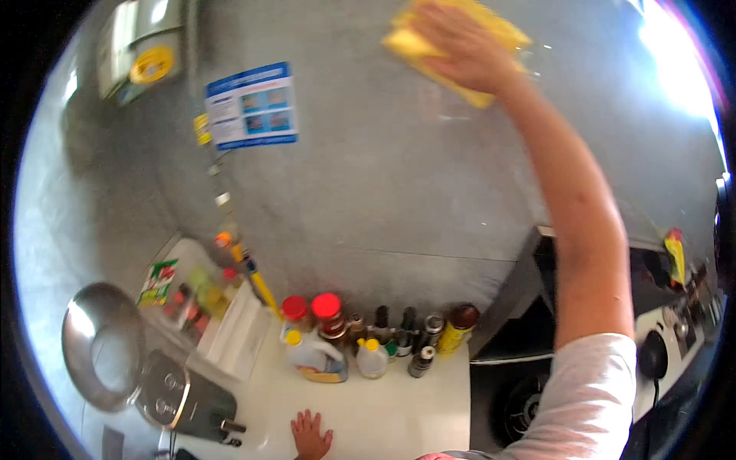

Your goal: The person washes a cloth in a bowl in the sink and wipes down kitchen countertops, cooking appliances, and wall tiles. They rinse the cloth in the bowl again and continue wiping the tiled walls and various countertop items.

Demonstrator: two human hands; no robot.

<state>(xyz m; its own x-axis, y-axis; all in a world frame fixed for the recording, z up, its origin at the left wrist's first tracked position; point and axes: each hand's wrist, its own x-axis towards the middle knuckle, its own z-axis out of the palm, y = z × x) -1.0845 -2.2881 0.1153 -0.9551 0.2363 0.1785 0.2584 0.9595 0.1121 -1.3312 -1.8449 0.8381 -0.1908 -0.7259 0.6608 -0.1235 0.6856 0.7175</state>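
While L hand (310, 437) rests, fingers splayed, on white counter (414, 406), R hand (464, 47), finger gaps too blurred to tell, holds yellow cloth (403, 41) to grey wall (368, 176); even pressure w/ full palm should suit.

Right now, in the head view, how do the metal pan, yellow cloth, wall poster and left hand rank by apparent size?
1. Yellow cloth and metal pan: too close to rank, as the right hand covers part of the cloth.
2. Wall poster.
3. Left hand.
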